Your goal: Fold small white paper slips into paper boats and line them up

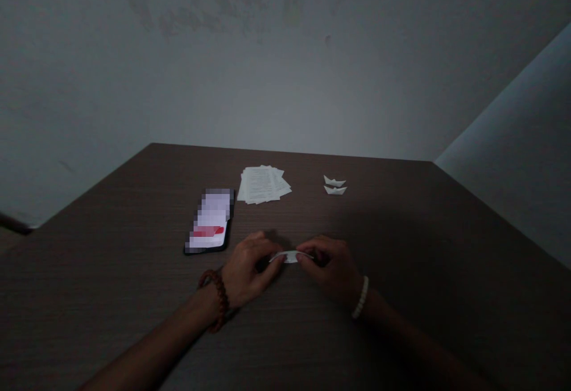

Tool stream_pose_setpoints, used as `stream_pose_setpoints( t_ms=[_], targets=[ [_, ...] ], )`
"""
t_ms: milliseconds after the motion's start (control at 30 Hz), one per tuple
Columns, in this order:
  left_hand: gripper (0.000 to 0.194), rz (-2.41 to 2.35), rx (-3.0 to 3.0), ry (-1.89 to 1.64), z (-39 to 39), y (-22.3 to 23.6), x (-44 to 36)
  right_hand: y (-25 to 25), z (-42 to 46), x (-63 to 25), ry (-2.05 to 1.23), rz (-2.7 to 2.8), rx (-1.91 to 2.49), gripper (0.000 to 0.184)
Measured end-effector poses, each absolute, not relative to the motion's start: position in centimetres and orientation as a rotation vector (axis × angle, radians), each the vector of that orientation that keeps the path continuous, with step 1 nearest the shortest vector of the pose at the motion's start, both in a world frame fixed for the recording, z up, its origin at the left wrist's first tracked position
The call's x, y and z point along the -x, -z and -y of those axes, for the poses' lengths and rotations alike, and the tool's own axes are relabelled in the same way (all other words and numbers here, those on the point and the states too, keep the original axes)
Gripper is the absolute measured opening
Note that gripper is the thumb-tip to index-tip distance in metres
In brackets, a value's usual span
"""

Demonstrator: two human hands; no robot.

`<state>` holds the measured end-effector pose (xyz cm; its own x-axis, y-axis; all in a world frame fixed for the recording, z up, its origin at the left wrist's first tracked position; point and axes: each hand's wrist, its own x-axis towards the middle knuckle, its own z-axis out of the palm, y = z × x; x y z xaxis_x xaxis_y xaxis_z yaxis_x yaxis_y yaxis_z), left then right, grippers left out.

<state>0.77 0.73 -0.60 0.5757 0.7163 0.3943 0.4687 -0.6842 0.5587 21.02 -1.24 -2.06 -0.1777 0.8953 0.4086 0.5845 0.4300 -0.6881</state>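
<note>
Between my hands is a small piece of folded white paper (291, 256), curved a little along its length. My left hand (251, 267) pinches its left end between thumb and fingers, just above the table. The right end is gripped the same way by my right hand (332, 267). Both thumbs lie on the near side of the paper, and some fingertips are hidden behind it. Two small folded paper boats (334, 185) lie one behind the other, farther back and to the right of my hands.
A loose stack of printed paper sheets (262, 184) lies toward the back of the dark wooden table (156, 194). Left of my hands rests a phone (209, 221) with its screen lit. A wall (285, 81) stands behind the table's far edge.
</note>
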Motion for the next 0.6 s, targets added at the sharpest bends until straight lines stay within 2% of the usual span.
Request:
stream_pose_setpoints(
  t_ms=[167,600],
  targets=[
    [0.028,-0.966,-2.491,-0.820,-0.8,1.3,-0.8,2.0,1.4,-20.6,-0.386,1.934,1.279,0.011],
    [0.023,-1.013,-2.633,-0.853,-0.7,2.2,-0.9,2.8,1.6,-20.5,-0.115,2.106,1.193,0.011]
  ],
)
